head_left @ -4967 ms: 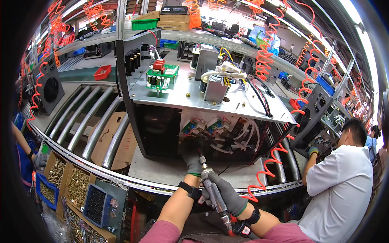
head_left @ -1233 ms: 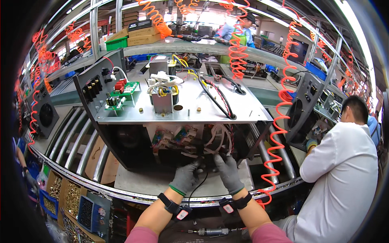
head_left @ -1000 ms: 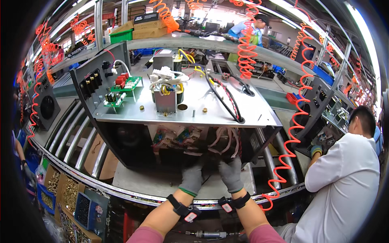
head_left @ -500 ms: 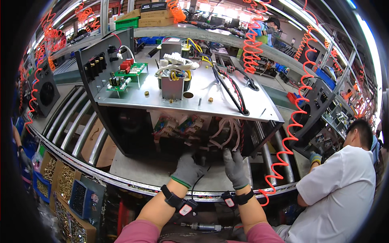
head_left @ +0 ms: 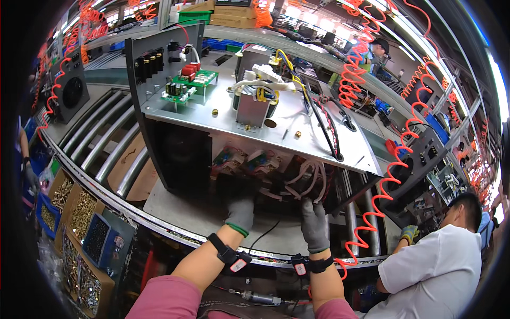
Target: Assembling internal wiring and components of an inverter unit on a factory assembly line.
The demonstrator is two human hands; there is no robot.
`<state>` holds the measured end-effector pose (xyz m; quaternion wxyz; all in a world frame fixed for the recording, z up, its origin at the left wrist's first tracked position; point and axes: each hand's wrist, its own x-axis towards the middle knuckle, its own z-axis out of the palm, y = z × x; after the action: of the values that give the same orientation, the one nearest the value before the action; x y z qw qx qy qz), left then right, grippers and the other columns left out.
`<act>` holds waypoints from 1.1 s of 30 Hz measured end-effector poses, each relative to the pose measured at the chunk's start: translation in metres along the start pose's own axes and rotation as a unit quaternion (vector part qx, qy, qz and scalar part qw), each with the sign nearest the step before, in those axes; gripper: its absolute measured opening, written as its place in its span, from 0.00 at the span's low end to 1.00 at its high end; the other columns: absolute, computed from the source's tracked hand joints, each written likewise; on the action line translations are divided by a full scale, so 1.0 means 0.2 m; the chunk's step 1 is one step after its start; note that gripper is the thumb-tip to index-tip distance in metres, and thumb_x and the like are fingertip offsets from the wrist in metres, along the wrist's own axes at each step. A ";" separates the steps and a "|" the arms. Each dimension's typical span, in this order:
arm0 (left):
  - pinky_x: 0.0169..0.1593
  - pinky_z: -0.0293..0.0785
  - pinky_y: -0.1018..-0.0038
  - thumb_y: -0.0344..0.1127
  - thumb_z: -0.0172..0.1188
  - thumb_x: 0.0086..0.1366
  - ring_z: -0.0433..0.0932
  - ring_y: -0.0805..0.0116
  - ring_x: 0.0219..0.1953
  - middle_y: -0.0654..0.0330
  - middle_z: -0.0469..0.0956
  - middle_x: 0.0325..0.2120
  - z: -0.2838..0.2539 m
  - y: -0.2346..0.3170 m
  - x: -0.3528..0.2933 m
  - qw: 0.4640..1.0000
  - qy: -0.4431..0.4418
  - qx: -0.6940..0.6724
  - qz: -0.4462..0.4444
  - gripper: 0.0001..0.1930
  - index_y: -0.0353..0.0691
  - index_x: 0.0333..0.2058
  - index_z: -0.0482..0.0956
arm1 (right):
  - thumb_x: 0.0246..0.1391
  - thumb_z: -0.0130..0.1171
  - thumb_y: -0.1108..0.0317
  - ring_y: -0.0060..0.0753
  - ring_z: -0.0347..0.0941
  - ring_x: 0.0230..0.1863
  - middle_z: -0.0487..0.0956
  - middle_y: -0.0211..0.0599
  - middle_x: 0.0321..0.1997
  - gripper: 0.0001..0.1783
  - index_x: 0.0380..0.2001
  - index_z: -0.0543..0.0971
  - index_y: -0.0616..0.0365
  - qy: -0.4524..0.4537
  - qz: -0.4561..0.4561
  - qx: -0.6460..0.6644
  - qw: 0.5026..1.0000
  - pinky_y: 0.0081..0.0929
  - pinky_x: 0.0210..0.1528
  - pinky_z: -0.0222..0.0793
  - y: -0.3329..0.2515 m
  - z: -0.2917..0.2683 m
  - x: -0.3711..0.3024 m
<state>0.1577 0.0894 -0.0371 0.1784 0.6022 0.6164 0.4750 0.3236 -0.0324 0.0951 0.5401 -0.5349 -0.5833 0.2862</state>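
In front of me stands an open dark metal cabinet (head_left: 166,154) with a bright metal shelf (head_left: 218,121) across it. On the shelf sit a transformer (head_left: 252,112) wrapped with white and yellow wires, and green circuit boards (head_left: 199,80). My left hand (head_left: 240,212), in a grey glove, reaches into the shadowed space under the shelf; its fingers are hidden there. My right hand (head_left: 314,227), gloved too, is upright below the shelf's front edge. Its fingers are pressed together at the lower end of white cables (head_left: 308,181); what they hold is hidden.
The cabinet rests on a board (head_left: 175,210) over a roller conveyor (head_left: 98,127). Bins of screws (head_left: 84,204) are at the lower left. A red coiled hose (head_left: 383,183) hangs on the right, near a co-worker (head_left: 441,266) in white. A power tool (head_left: 260,299) lies close to my lap.
My left hand has gone deeper under the shelf, so its fingers no longer show. My right hand stays by the white cables. The whole view has shifted and tilted.
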 end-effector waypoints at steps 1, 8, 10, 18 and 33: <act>0.53 0.73 0.70 0.39 0.55 0.67 0.75 0.67 0.52 0.58 0.74 0.53 -0.03 0.03 -0.01 0.990 -0.058 0.126 0.035 0.22 0.46 0.58 0.69 | 0.68 0.50 0.60 0.30 0.68 0.56 0.75 0.36 0.57 0.21 0.58 0.71 0.61 -0.011 -0.011 0.054 0.998 0.28 0.61 0.60 0.02 0.00 0.00; 0.34 0.74 0.76 0.38 0.54 0.65 0.79 0.73 0.37 0.61 0.81 0.38 -0.21 0.31 0.02 0.704 -0.125 -0.586 -0.382 0.11 0.43 0.43 0.79 | 0.68 0.50 0.60 0.31 0.66 0.61 0.73 0.37 0.61 0.24 0.61 0.69 0.61 -0.024 0.003 0.097 0.995 0.29 0.64 0.57 0.04 0.00 0.04; 0.35 0.74 0.75 0.37 0.55 0.64 0.79 0.72 0.36 0.61 0.81 0.35 -0.20 0.31 0.01 0.695 -0.081 -0.621 -0.354 0.10 0.42 0.41 0.80 | 0.68 0.50 0.60 0.31 0.65 0.61 0.72 0.38 0.62 0.24 0.62 0.68 0.62 -0.010 -0.016 0.091 0.996 0.28 0.64 0.57 0.05 0.01 0.03; 0.45 0.75 0.71 0.35 0.54 0.65 0.78 0.69 0.40 0.61 0.80 0.37 -0.16 0.22 -0.01 0.790 -0.069 -0.576 -0.199 0.11 0.38 0.40 0.81 | 0.58 0.51 0.69 0.61 0.64 0.57 0.67 0.59 0.61 0.31 0.65 0.63 0.63 0.118 -0.271 -0.425 0.856 0.47 0.60 0.63 0.46 0.08 0.17; 0.46 0.76 0.70 0.35 0.51 0.67 0.78 0.67 0.41 0.56 0.78 0.38 -0.07 0.10 0.07 0.768 -0.121 -0.614 -0.139 0.13 0.35 0.45 0.76 | 0.53 0.62 0.64 0.50 0.73 0.46 0.77 0.52 0.48 0.31 0.58 0.70 0.65 0.173 -0.278 -0.477 0.815 0.42 0.48 0.70 0.39 0.15 0.24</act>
<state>0.1550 0.0940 -0.0092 0.6473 0.3243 0.2439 0.6452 0.3283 0.0397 0.0321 0.3655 -0.5811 -0.6678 -0.2877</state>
